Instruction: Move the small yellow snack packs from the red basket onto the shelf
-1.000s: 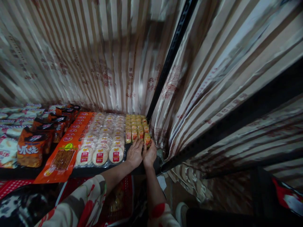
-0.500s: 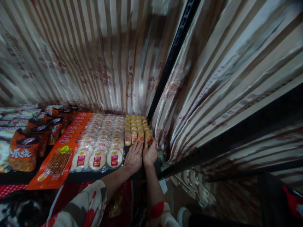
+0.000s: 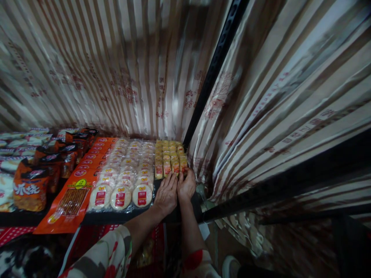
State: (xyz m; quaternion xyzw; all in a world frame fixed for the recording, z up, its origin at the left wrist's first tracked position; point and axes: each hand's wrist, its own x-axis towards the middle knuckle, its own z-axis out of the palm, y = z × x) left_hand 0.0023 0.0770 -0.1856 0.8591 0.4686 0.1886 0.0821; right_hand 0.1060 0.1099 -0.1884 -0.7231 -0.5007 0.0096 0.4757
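Small yellow snack packets (image 3: 166,160) stand in tight rows at the right end of the dark shelf (image 3: 116,218). My left hand (image 3: 166,195) is palm down, its fingers stretched out against the lower fronts of the nearest packets. Beside it, my right hand (image 3: 186,185) has thumb and fingers closed round the front packet (image 3: 183,162) of the rightmost row, partly hiding its lower end. Just left of the packets are rows of clear-wrapped round rice crackers (image 3: 142,195) with red labels.
Further left lie flat orange snack bags (image 3: 72,197), then orange-and-black bags (image 3: 30,189) and white ones (image 3: 5,185). A black post (image 3: 199,104) rises at the shelf's back right corner. Striped curtains (image 3: 136,77) hang behind and to the right. A shoe (image 3: 231,265) shows below.
The view has shifted slightly, so everything sits a little further right. Both hands keep nearly the same place at the yellow packets, which look straight in their rows.
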